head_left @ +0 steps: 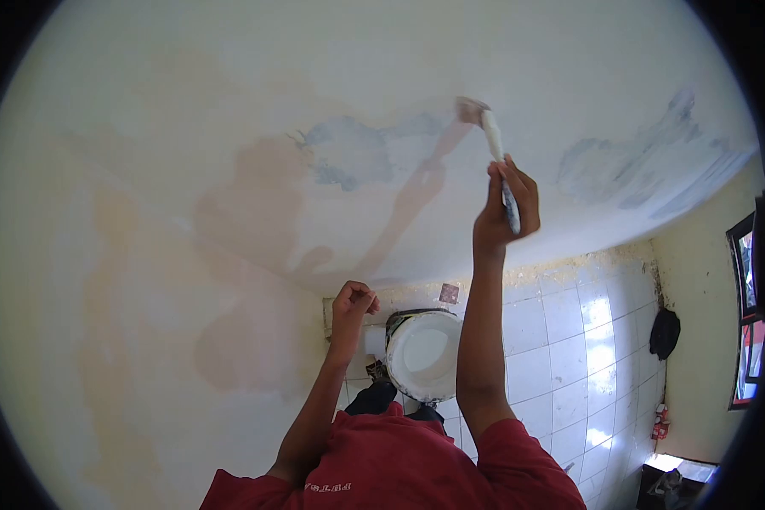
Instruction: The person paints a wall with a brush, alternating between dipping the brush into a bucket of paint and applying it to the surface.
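My right hand (508, 204) is raised and closed around the handle of a paintbrush (492, 134). The brush's blurred bristle end lies against the pale wall (382, 51), just right of a grey-blue patch (348, 153). Lower and to the left, my left hand (354, 300) is held in front of the wall with its fingers curled in, and nothing shows in it. Below the hands, a round bucket (425, 355) with a smeared rim stands on the floor, with white liquid, apparently paint, inside.
White floor tiles (561, 336) run to the right. More grey-blue streaks (629, 161) mark the wall there. A window (746, 310) is at the far right, with a dark item (665, 333) near that wall. A small reddish tile piece (449, 293) lies behind the bucket.
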